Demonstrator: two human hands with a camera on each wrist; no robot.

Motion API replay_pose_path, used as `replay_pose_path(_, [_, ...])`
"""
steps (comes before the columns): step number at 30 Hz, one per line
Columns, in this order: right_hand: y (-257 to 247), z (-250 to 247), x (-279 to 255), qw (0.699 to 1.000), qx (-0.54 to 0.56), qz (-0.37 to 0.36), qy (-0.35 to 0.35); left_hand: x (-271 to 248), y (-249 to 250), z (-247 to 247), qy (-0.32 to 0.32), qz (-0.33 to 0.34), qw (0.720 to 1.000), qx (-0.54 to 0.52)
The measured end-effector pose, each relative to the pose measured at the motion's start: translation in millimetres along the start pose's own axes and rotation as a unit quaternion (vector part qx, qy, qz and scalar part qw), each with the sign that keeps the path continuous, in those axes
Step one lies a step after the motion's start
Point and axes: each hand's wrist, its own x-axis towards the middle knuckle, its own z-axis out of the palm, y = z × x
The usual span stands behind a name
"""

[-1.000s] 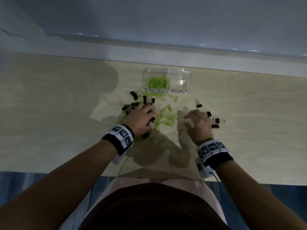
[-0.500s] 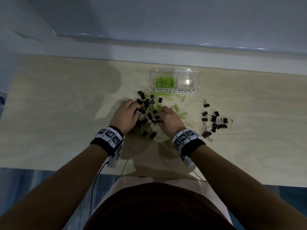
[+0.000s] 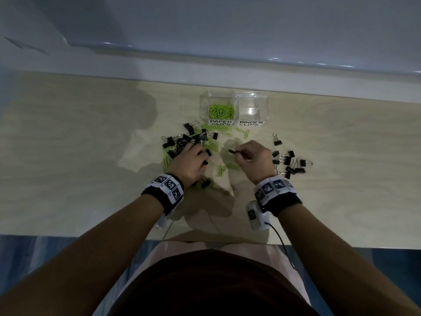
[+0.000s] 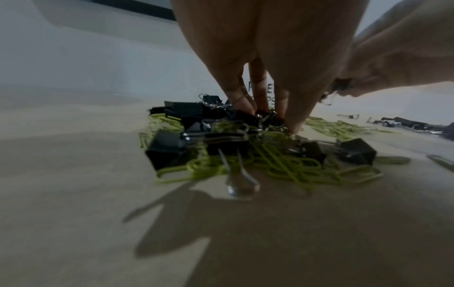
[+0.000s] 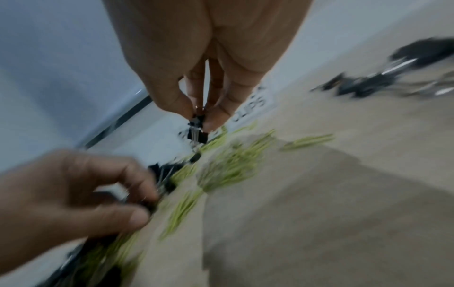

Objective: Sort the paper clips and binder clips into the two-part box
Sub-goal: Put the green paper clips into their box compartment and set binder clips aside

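Picking binder clips out of the mixed heap looks like the step in hand right now. A single black binder clip (image 3: 232,151) is pinched by its wire handles between the thumb and fingertips of the right hand (image 3: 254,159), held a bit above the worktop (image 3: 68,156); the pinch is plain in the right wrist view (image 5: 196,134), blurry as it is. The left hand (image 3: 190,164) is planted on the mixed pile (image 3: 193,144) of black binder clips and lime-green paper clips at about 9 o'clock from the right hand, fingertips pressed down among the clips (image 4: 245,108). Whether anything is actually gripped there can't be told from these views.

The clear two-part box (image 3: 262,99) sits at 12 o'clock from the hands, well apart from them. Its "PAPER CLIPS" side (image 3: 221,110) already holds a small bunch of green clips, while the "BINDER CLIPS" side (image 3: 249,109) looks empty. A separate cluster of binder clips (image 3: 289,163) lies at 3 o'clock, just beside the right hand, so pre-sorting onto the worktop seems to be the approach.

So the job is judged to be less than half done. For the next move, the pinched clip would need to be carried either to the 3 o'clock cluster or straight up to the right-hand compartment, and let go only once it's over the right spot. Paper clips could get snagged on the wire handles, so a little shake might be called for.
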Motion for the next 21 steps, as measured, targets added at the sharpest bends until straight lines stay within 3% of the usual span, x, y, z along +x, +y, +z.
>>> replay_pose_path(4, [37, -41, -3, 0.992, -0.023, 0.101, 0.074, -5, -14, -6, 0.044, -0.022, 0.999, 0.009])
replay_pose_path(7, [55, -63, -2, 0.985, -0.074, 0.152, 0.039, -2, -15, -12, 0.067, -0.018, 0.997, 0.031])
replay_pose_path(14, [36, -52, 20, 0.978, -0.207, -0.008, -0.032, 39, 30, -15, 0.015, 0.042, 0.997, 0.063])
replay_pose_path(18, [13, -26, 33, 0.966, -0.226, -0.078, -0.102, 64, 43, -9, -0.005, -0.009, 0.995, 0.103])
replay_pose_path(21, [9, -11, 37, 0.96, -0.231, -0.084, -0.132, 69, 44, -5, -0.017, -0.042, 0.992, 0.121])
